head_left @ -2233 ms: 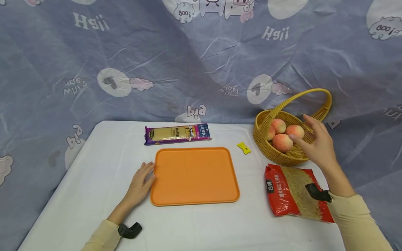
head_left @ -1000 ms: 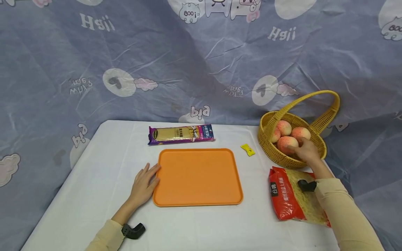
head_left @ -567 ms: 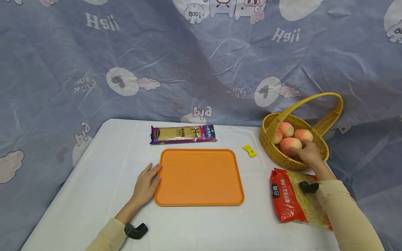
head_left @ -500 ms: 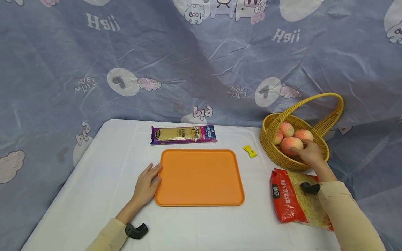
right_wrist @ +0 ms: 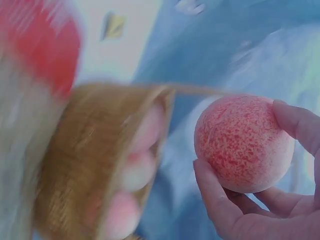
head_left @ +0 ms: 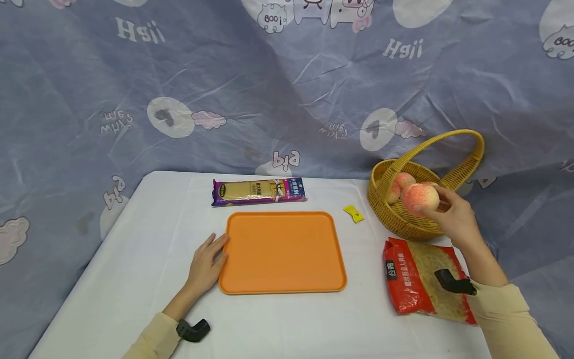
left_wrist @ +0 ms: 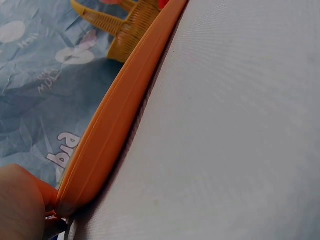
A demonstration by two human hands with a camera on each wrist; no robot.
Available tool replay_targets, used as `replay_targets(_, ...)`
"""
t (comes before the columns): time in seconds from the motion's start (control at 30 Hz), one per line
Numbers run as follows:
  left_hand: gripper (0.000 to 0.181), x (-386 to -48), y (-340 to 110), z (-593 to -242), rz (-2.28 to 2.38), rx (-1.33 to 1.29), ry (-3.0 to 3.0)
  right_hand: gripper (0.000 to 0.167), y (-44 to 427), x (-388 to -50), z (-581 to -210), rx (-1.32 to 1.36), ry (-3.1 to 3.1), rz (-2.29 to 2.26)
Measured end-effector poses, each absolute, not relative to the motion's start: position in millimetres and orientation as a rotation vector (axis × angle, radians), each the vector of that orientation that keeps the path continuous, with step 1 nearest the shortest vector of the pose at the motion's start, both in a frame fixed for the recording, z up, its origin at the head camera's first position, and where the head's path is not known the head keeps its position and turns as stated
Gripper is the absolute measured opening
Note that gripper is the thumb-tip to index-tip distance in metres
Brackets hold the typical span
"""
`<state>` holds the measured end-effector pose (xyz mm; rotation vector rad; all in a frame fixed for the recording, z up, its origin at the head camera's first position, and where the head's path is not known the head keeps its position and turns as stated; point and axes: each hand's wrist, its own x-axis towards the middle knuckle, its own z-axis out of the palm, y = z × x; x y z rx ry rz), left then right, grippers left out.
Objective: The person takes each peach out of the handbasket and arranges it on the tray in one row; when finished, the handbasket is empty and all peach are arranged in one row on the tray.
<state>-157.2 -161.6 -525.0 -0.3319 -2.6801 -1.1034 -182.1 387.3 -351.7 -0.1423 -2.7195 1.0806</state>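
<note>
My right hand (head_left: 458,219) holds a pink-and-yellow peach (head_left: 420,199) between thumb and fingers, raised over the yellow wicker basket (head_left: 405,228). In the right wrist view the peach (right_wrist: 244,144) is clear of the basket (right_wrist: 82,155), and other peaches (right_wrist: 138,170) lie inside it. At the left rim of the orange tray (head_left: 282,254), my left hand (head_left: 205,267) rests with its fingers loosely extended, fingertips touching the edge. The left wrist view shows only part of that hand (left_wrist: 22,205) against the tray's side (left_wrist: 112,127).
A purple pack of spaghetti (head_left: 259,191) lies behind the tray. One small yellow wrapped candy (head_left: 354,214) sits between tray and basket. The red bag of spiral pasta (head_left: 428,281) lies in front of the basket, below my right forearm. A printed grey-blue cloth (head_left: 251,99) hangs behind the white table.
My right hand reached into the basket, gripped the front peach and lifted it up out of the others. My left hand has stayed at the tray's edge.
</note>
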Motion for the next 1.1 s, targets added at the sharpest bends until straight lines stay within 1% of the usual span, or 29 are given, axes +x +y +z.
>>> replay_targets(0.13, 0.046, -159, -161, -525, -1.124, -0.331, -2.680, 0.068, 355, -170, -341, -0.019, -2.631, 1.123)
replay_targets(0.3, 0.046, -160, -161, -526, -1.126, -0.338, -2.670, 0.067, 306, -159, -338, 0.144, -2.602, 1.202)
replay_targets(0.43, 0.046, -160, -161, -525, -1.110, -0.354, -2.652, 0.068, 265, -159, -342, 0.269, -2.584, 1.407)
replay_targets(0.6, 0.047, -161, -160, -524, -1.104, -0.359, -2.670, 0.069, 219, -172, -358, 0.385, -2.619, 1.561)
replay_targets(0.8, 0.046, -160, -161, -525, -1.104, -0.338, -2.685, 0.069, 157, -183, -383, 0.404, -2.714, 1.662)
replay_targets(1.1, 0.047, -158, -163, -526, -1.103, -0.318, -2.678, 0.065, 86, -192, -412, 0.495, -2.852, 1.667)
